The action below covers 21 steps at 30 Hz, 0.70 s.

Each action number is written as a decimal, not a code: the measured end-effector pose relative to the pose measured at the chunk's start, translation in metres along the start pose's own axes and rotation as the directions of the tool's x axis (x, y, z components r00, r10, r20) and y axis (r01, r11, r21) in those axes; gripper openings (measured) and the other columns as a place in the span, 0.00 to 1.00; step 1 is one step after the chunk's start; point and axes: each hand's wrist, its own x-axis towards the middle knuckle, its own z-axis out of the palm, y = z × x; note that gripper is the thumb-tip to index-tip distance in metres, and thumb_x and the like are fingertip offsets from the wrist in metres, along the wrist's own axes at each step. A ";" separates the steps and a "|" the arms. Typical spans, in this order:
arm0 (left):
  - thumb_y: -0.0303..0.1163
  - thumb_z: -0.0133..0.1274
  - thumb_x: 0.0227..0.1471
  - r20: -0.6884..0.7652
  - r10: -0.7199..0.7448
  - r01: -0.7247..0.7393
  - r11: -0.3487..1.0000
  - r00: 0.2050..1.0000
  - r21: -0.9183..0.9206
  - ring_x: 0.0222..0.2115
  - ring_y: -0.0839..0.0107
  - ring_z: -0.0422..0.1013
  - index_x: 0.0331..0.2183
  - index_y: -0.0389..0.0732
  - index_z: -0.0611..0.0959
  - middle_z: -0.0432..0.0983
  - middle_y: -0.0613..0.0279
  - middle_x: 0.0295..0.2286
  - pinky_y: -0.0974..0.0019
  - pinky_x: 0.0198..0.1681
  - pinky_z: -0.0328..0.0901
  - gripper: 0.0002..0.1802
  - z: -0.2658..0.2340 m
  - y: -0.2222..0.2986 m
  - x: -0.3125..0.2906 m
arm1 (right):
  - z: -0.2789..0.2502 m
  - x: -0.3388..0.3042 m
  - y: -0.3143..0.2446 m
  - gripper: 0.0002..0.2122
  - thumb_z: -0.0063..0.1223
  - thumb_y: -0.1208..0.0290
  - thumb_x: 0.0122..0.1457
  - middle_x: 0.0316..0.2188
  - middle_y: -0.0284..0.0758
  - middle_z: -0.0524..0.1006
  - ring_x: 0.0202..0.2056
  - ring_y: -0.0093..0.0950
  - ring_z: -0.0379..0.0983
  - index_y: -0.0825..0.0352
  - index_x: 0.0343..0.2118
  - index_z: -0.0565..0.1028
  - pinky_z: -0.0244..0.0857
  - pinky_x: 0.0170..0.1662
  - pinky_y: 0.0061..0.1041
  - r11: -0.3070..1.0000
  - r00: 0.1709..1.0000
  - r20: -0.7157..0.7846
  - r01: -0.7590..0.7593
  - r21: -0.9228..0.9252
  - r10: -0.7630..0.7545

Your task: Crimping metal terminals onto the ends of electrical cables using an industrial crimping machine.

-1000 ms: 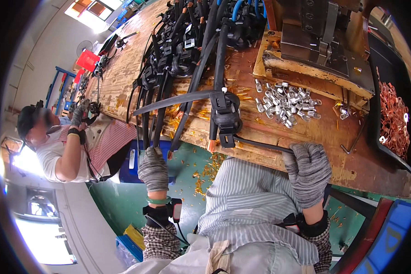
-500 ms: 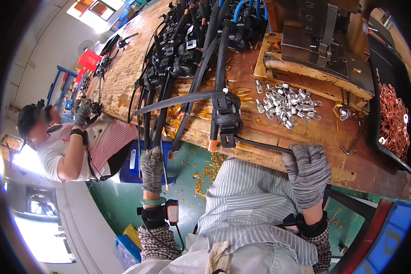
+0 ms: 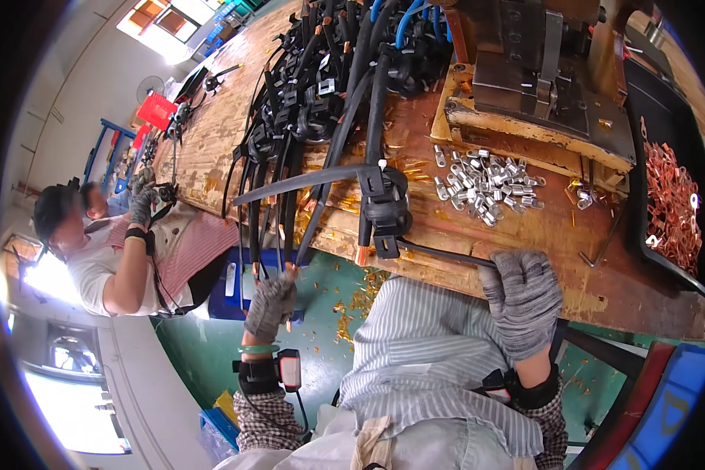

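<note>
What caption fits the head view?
Gloved left hand grasps hanging black cables; right hand holds a cable tie at the workbench.

— How's the light?
— Bright daylight pours from the window (image 3: pixel 160 23) at upper left; it is blown out white, as is a patch of glare low on the left.
— And sharpness?
— The counter (image 3: pixel 462 235) is crisp mid-frame. Fisheye bending curves its edges, and a black rim rings the corners.

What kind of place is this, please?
Probably a cable-assembly workshop: a worn wooden workbench holds bundles of black cables, a pile of small metal terminals, and a black tray of copper lugs.
</note>
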 end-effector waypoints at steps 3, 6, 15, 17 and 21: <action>0.57 0.49 0.48 0.078 0.014 -0.029 0.981 0.997 0.192 0.08 0.80 0.55 0.14 0.42 0.72 0.60 0.71 0.08 0.75 0.11 0.48 0.28 -0.021 0.012 -0.023 | 0.001 -0.001 -0.001 0.11 0.59 0.67 0.45 0.27 0.36 0.71 0.30 0.35 0.69 0.64 0.31 0.74 0.65 0.31 0.32 1.000 1.000 -0.015 0.014 0.019 -0.014; 0.51 0.49 0.51 -0.041 0.157 -0.152 0.983 0.987 0.106 0.10 0.80 0.59 0.20 0.38 0.77 0.64 0.68 0.10 0.77 0.13 0.50 0.24 -0.035 0.023 -0.029 | -0.002 0.000 0.000 0.11 0.59 0.68 0.45 0.27 0.36 0.70 0.29 0.35 0.69 0.64 0.31 0.74 0.65 0.31 0.32 1.000 0.999 -0.036 0.022 0.016 -0.021; 0.36 0.53 0.51 -0.227 0.420 -0.403 0.907 0.878 0.121 0.18 0.76 0.67 0.29 0.39 0.79 0.74 0.68 0.20 0.72 0.27 0.63 0.10 0.001 0.003 0.017 | 0.000 0.001 -0.004 0.11 0.59 0.69 0.44 0.26 0.36 0.70 0.28 0.35 0.69 0.64 0.31 0.73 0.65 0.30 0.32 1.000 0.999 -0.031 0.014 0.015 -0.013; 0.35 0.54 0.49 -0.262 0.543 -0.293 0.729 0.798 0.619 0.19 0.67 0.70 0.29 0.42 0.78 0.75 0.65 0.20 0.66 0.35 0.65 0.08 0.012 0.005 0.017 | 0.000 0.001 -0.004 0.11 0.59 0.69 0.44 0.26 0.36 0.70 0.28 0.35 0.69 0.64 0.31 0.73 0.65 0.30 0.32 1.000 0.999 -0.031 0.009 0.006 -0.008; 0.36 0.50 0.51 -0.266 0.667 -0.211 0.544 0.695 0.812 0.23 0.57 0.71 0.29 0.44 0.77 0.74 0.61 0.20 0.57 0.35 0.65 0.07 0.020 -0.002 0.021 | 0.000 0.000 -0.002 0.11 0.59 0.69 0.44 0.26 0.35 0.70 0.29 0.35 0.69 0.63 0.31 0.73 0.65 0.30 0.32 1.000 0.998 -0.051 0.022 -0.016 -0.022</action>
